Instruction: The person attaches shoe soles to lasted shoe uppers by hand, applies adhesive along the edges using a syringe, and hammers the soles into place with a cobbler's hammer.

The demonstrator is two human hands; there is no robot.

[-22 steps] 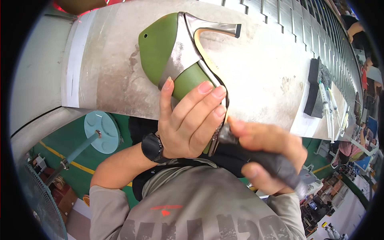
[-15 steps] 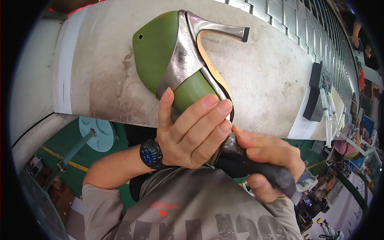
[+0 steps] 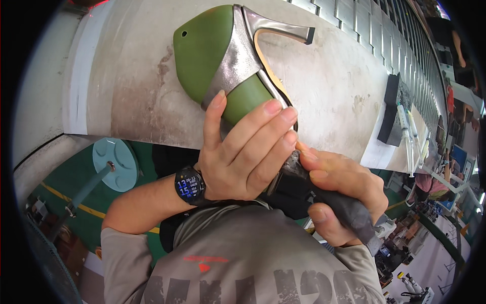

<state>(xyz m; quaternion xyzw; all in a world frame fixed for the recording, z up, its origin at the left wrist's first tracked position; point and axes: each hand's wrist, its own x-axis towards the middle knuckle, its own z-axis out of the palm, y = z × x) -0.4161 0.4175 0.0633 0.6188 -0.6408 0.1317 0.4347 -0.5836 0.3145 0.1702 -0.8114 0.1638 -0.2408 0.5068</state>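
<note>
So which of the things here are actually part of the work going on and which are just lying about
In use:
- high-heeled shoe on a green last, gripped by the left hand
- dark-handled tool, gripped by the right hand
- worn grey bench under the shoe

Lying about:
- black block
- pale pen-like tools
- round teal stool

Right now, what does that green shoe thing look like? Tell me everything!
The shoe is a silver high-heel upper stretched over a smooth green form, with a small hole near the form's top. Its thin silver heel sticks out to the right and its sole edge looks tan. It lies tilted, toe toward the person, over a worn grey table. The left hand wraps its front; the right hand holds a dark tool against it.
</note>
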